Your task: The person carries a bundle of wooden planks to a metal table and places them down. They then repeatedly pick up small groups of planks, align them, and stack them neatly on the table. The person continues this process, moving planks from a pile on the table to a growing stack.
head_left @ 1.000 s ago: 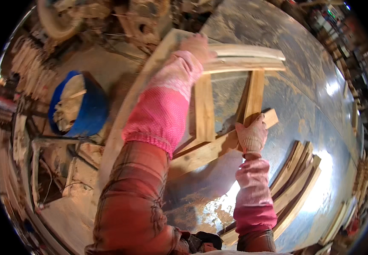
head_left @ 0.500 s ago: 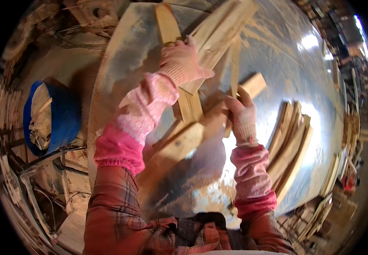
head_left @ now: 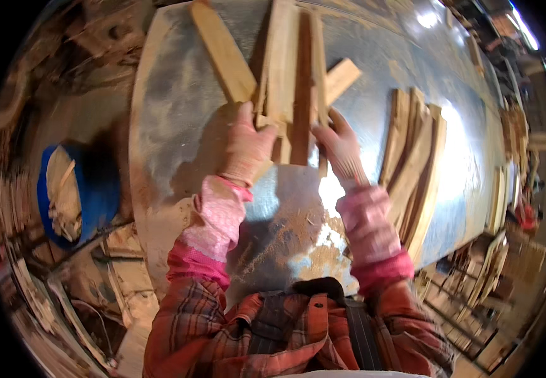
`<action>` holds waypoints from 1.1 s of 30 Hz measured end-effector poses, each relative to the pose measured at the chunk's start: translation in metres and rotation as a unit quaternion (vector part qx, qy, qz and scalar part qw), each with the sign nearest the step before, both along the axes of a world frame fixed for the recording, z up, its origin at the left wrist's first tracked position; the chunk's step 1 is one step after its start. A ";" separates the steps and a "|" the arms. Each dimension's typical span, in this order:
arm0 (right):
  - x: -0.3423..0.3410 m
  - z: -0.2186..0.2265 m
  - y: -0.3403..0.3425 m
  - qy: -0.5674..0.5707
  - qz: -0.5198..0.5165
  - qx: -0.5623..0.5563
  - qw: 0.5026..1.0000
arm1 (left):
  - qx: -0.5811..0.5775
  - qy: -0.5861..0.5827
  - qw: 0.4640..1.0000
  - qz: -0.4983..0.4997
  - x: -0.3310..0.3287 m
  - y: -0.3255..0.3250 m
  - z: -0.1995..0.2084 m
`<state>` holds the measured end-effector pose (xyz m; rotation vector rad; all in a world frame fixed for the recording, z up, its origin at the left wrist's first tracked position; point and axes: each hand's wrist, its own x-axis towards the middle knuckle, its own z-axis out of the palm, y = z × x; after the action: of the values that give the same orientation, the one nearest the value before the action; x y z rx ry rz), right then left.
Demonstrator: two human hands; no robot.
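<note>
Evidently, in the head view, the wooden strips (head_left: 281, 75) lie on the metal table (head_left: 175, 82) between the two hands, running toward the far side. Their near ends meet the thumb and forefinger of the left hand (head_left: 247, 150); the right hand (head_left: 341, 150) touches the narrow slat (head_left: 318, 63) on the right. Thumb and forefinger are apart on each hand, but blur and overlap leave me unable to tell whether either clamps the wood. Half a second ago the strips slanted far right; now they run nearly straight away.
</note>
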<state>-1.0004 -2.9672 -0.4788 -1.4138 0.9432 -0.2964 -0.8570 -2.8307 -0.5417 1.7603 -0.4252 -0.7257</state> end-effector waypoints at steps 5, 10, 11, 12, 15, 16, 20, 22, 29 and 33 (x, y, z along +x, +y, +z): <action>0.027 -0.012 -0.011 0.181 -0.047 -0.103 0.977 | -0.171 0.266 0.948 0.011 -0.023 -0.016 0.011; -0.053 -0.017 0.006 0.027 -0.053 0.012 0.998 | -0.181 0.165 0.967 -0.063 -0.101 0.006 0.048; -0.076 -0.009 0.015 0.044 -0.060 0.020 0.997 | -0.178 0.062 0.980 -0.068 -0.126 0.009 0.035; -0.097 0.011 0.028 0.019 -0.122 0.028 0.992 | -0.131 0.151 0.975 -0.101 -0.152 0.014 0.040; -0.160 0.047 0.048 0.114 -0.183 -0.008 0.976 | -0.213 0.036 0.971 -0.106 -0.243 0.010 0.015; -0.172 0.068 0.049 0.204 -0.183 -0.012 0.962 | -0.222 0.204 0.941 -0.154 -0.257 0.008 0.024; -0.265 0.040 0.016 0.354 -0.139 -0.174 0.909 | -0.045 -0.034 0.896 -0.440 -0.241 -0.007 0.039; -0.264 0.038 0.005 0.458 -0.083 -0.322 0.825 | -0.106 -0.199 0.937 -0.268 -0.194 -0.009 0.031; -0.119 -0.008 0.007 0.350 0.088 -0.405 0.840 | 0.316 -0.485 0.797 -0.172 -0.043 0.042 0.003; -0.092 -0.028 -0.003 0.398 0.024 -0.292 0.869 | 0.387 -0.380 0.812 -0.216 -0.042 0.037 0.028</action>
<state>-1.0923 -2.9704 -0.5070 -2.1901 1.5672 0.0793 -0.8993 -2.7938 -0.5133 2.7781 -1.2390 -0.4842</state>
